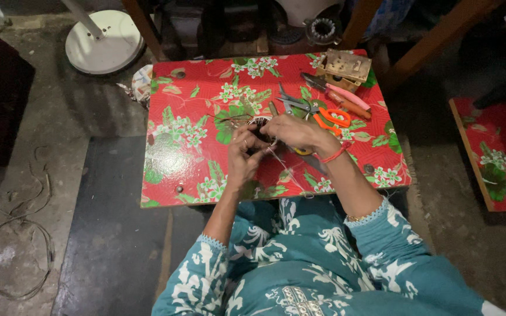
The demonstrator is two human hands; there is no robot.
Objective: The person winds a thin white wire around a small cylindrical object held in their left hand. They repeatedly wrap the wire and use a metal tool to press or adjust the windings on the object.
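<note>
gripping one wire coil (260,124): left hand (242,153), right hand (294,131).

Low square worktop (183,152) covered in red floral oilcloth stands on a grey, dusty concrete floor (42,175). A dark rectangular mat (112,234) lies beneath it. A white round stand base (103,41) sits at rear left. Loose wire loops (13,257) lie at lower left. Lighting dim.
</note>
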